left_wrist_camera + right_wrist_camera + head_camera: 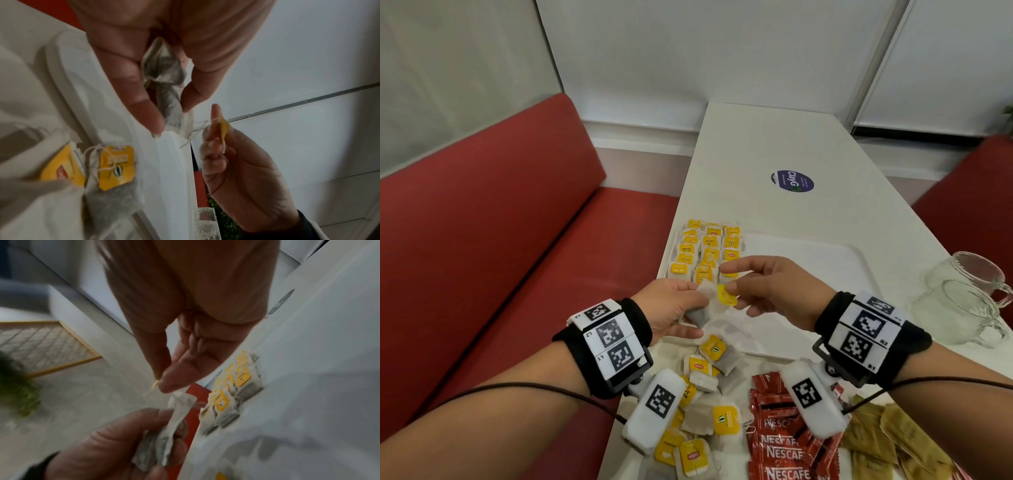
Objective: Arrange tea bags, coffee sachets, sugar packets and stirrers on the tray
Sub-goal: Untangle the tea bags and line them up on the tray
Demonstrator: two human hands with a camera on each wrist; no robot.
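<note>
My left hand (681, 308) grips a grey tea bag (164, 69) between thumb and fingers, above the near left part of the white tray (825, 263). My right hand (763, 291) pinches that bag's yellow tag (726, 295) between thumb and forefinger; the tag (223, 129) hangs on a short string. Rows of tea bags with yellow tags (707, 251) lie in the tray's far left corner. Loose tea bags (709, 411), red Nescafe sachets (780, 448) and brown sugar packets (887, 442) lie in heaps on the table near me.
Two clear glass mugs (969, 298) stand to the right of the tray. A round purple sticker (792, 181) is on the white table (774, 144) further back. A red bench seat (500, 240) runs along the left.
</note>
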